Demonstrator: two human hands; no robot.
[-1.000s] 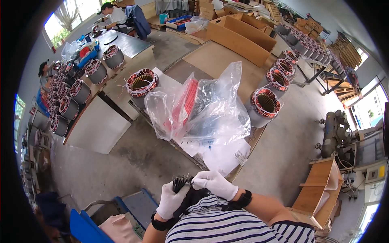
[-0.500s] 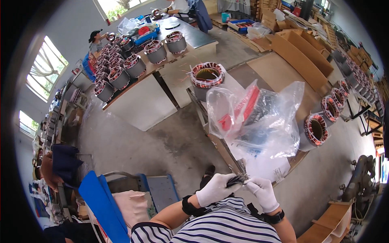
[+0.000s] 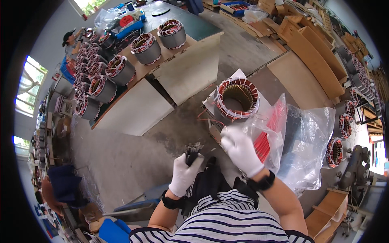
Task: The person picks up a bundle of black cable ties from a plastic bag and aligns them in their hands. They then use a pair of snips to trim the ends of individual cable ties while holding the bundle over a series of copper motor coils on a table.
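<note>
My left hand (image 3: 183, 172), in a white glove, is closed around a bundle of thin black strands (image 3: 193, 154) whose pale ends fan out at the top. My right hand (image 3: 241, 150), gloved too, reaches forward below the nearest motor stator (image 3: 237, 99), beside the thin red lead wires (image 3: 210, 119) hanging from its left side. Motion smears its fingers, so their grip cannot be made out. The stator stands upright, its copper windings laced with white cord. Right of that hand, a clear plastic bag (image 3: 269, 129) holds red strands; another clear bag (image 3: 306, 146) lies beside it.
Several stators (image 3: 119, 69) crowd the workbench (image 3: 198, 67) at the left, where a person (image 3: 69, 42) is at its far end. More stators (image 3: 334, 152) line the right side. Long cardboard boxes (image 3: 312, 60) lie behind, and a blue chair (image 3: 115, 231) is low left.
My hands have moved apart: the left carries the black bundle leftward, the right has gone forward toward the stator's leads. My view has shifted closer to the stator.
</note>
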